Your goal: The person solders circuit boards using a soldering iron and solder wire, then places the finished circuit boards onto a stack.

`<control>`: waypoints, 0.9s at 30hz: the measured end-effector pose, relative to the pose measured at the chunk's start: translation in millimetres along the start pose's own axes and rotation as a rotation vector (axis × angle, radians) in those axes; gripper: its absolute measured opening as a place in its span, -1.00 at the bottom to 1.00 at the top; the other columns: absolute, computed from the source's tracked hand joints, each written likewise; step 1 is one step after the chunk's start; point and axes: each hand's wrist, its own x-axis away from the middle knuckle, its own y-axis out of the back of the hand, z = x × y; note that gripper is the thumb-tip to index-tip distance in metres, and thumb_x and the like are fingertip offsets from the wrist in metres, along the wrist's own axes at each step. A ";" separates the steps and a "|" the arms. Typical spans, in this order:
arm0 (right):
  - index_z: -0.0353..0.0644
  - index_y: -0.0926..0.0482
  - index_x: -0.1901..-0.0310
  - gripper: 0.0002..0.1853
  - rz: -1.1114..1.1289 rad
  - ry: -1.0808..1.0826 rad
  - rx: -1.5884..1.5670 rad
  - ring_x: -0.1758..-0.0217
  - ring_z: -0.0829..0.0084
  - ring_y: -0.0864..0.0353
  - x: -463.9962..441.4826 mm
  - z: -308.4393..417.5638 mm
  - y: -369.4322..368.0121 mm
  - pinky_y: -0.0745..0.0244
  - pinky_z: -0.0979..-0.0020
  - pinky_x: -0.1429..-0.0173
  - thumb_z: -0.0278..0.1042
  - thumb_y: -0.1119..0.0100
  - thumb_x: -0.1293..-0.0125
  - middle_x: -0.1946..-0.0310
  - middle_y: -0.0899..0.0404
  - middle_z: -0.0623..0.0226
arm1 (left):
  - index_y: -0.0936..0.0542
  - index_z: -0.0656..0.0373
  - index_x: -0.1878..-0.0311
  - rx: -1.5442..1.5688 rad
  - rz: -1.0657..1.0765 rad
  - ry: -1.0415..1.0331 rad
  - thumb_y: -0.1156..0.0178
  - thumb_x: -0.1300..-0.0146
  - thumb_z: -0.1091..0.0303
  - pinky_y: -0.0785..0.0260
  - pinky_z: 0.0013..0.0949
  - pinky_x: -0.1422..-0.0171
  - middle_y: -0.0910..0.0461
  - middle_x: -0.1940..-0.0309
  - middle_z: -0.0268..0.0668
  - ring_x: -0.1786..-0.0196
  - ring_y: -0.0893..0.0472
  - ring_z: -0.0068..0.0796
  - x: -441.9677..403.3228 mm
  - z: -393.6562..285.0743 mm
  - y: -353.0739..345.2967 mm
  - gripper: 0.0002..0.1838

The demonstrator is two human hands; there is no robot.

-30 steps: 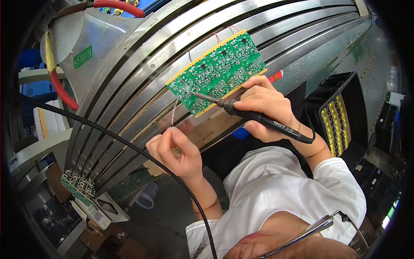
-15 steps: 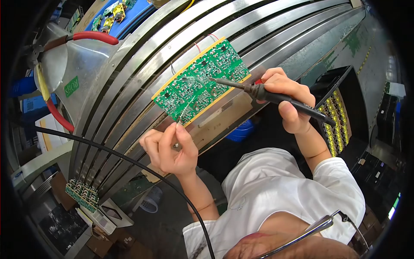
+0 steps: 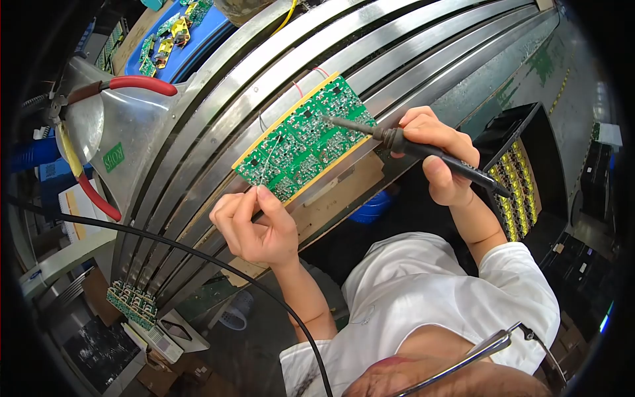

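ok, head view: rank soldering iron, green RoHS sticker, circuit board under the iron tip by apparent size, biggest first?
1. circuit board
2. soldering iron, partly covered by fingers
3. green RoHS sticker

Soldering iron (image 3: pixel 395 141) and wire (image 3: pixel 270 163) at a green circuit board (image 3: pixel 305 135).
Right-hand grip (image 3: pixel 443 153) wraps the iron; left-hand grip (image 3: pixel 261 228) pinches the wire beside the board's edge; metal rails (image 3: pixel 251 94) lie beneath.

Thin wire (image 3: pixel 269 161) partly hidden by left hand (image 3: pixel 270 238)
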 end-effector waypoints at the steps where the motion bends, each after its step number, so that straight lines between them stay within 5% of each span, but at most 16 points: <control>1: -0.45 -0.61 -0.11 -0.63 -0.001 -0.003 -0.026 0.19 0.18 -0.70 0.2 -1.3 1.4 -0.58 0.22 -0.11 -0.31 -0.18 -0.44 0.28 -0.74 0.05 | -0.65 0.37 0.25 -0.005 0.001 -0.023 -0.31 -0.30 0.61 -0.37 -0.23 0.18 -0.50 0.37 -0.22 0.27 -0.51 -0.27 -0.1 -0.1 -0.5 -0.97; 5: -0.44 -0.59 -0.16 -0.61 -0.128 -0.090 -0.111 0.16 0.24 -0.71 3.9 -5.8 -4.8 -0.62 0.33 0.03 -0.28 -0.13 -0.49 0.16 -0.72 -0.03 | -0.64 0.40 0.23 -0.019 0.004 -0.028 -0.30 -0.31 0.62 -0.49 -0.15 0.06 -0.57 0.29 -0.14 0.17 -0.61 -0.15 1.2 -1.4 -1.4 -0.96; 13: -0.39 -0.57 -0.21 -0.62 -0.172 -0.127 -0.112 0.08 0.22 -0.74 12.7 -7.5 -25.9 -0.61 0.29 -0.06 -0.30 -0.14 -0.52 0.10 -0.72 -0.02 | -0.60 0.39 0.23 -0.050 -0.054 -0.083 -0.29 -0.31 0.61 -0.50 -0.11 -0.01 -0.59 0.25 -0.11 0.14 -0.61 -0.12 4.1 -4.3 -3.8 -0.95; 18: -0.40 -0.50 -0.26 -0.57 0.018 -0.132 -0.110 0.03 0.16 -0.70 11.2 -0.3 -34.1 -0.57 0.16 -0.16 -0.20 -0.03 -0.58 0.06 -0.69 -0.10 | -0.59 0.37 0.24 -0.085 -0.069 -0.133 -0.30 -0.28 0.59 -0.48 -0.05 -0.05 -0.59 0.25 -0.09 0.13 -0.60 -0.10 4.6 -4.4 -1.1 -0.93; 27: -0.42 -0.49 -0.24 -0.56 -0.019 -0.112 -0.068 0.06 0.17 -0.69 11.5 1.0 -17.4 -0.58 0.17 -0.13 -0.19 -0.02 -0.58 0.08 -0.68 -0.12 | -0.64 0.36 0.28 -0.093 -0.069 -0.107 -0.32 -0.22 0.59 -0.46 -0.04 -0.10 -0.60 0.27 -0.19 0.06 -0.58 -0.10 6.0 -4.9 0.9 -0.95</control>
